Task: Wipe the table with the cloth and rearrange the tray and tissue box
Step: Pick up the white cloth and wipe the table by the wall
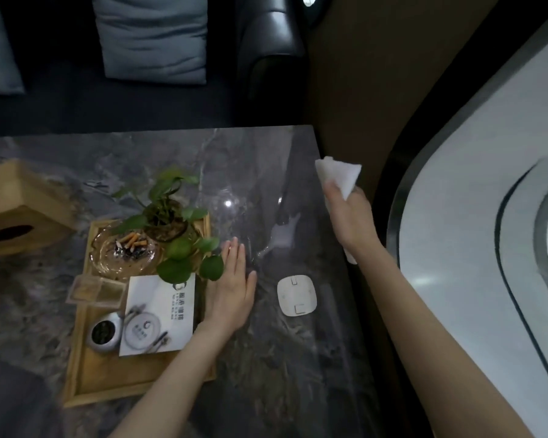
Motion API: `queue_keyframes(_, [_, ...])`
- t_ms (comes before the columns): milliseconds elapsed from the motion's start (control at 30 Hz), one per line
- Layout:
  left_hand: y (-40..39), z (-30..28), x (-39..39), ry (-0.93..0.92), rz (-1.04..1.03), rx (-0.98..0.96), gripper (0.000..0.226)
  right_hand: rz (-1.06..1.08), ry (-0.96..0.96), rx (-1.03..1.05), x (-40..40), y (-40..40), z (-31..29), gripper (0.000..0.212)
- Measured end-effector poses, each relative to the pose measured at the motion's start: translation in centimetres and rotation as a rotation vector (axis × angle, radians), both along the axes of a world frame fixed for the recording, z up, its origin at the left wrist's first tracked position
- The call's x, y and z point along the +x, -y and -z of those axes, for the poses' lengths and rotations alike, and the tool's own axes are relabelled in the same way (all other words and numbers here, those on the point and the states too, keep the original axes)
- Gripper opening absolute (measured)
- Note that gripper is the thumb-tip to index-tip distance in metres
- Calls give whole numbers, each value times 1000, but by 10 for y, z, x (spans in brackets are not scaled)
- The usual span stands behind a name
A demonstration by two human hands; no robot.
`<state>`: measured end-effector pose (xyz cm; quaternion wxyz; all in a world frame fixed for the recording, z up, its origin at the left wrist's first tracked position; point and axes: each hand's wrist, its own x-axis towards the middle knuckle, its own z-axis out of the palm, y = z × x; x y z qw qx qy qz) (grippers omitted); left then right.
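Both forearms bare, no sleeves or jewellery.

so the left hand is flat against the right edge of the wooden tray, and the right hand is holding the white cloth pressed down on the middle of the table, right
Not quite. The head view shows the right hand holding the white cloth at the table's right edge, apparently lifted rather than pressed on the middle. The rest stands: the left hand lies flat against the right edge of the wooden tray.

Right hand clutches the cloth at the table edge; left hand flat — against the tray.
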<state>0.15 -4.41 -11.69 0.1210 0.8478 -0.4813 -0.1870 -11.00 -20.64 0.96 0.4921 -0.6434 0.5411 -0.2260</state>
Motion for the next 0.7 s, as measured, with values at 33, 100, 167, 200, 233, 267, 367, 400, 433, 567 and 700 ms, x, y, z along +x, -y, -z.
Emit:
queue_keyframes(33, [2, 3, 0, 49, 9, 16, 64, -15, -28, -20, 6, 5, 10, 48])
queue_keyframes(100, [5, 9, 1, 112, 19, 44, 70, -42, -82, -15, 17, 9, 35, 57])
queue_keyframes(167, [7, 15, 1, 129, 14, 73, 71, -110, -87, 0, 27, 2, 53, 51])
queue_keyframes(200, [7, 16, 1, 135, 11, 90, 71, -141, -67, 16, 32, -3, 62, 49])
queue_keyframes(233, [6, 18, 1, 147, 6, 101, 71, -171, -44, 28, 36, -9, 69, 49])
queue_keyframes(267, [7, 18, 1, 160, 2, 107, 71, -185, -40, 23, 40, -16, 74, 52])
queue_keyframes(367, [7, 18, -1, 187, 22, 132, 69, -311, -132, -16, 48, -27, 99, 59])
queue_keyframes(400, [7, 17, -1, 194, 26, 135, 68, -441, -225, -37, 48, -31, 106, 62])
queue_keyframes(433, [7, 17, -1, 195, 24, 137, 68, -569, -316, -90, 46, -32, 113, 62])
queue_keyframes(567, [8, 14, -7, 143, -19, 146, 68, -513, -226, -254, 36, -34, 122, 49])
queue_keyframes(700, [11, 17, -20, 129, -101, 135, 64, -591, -492, -397, 43, -39, 140, 63])
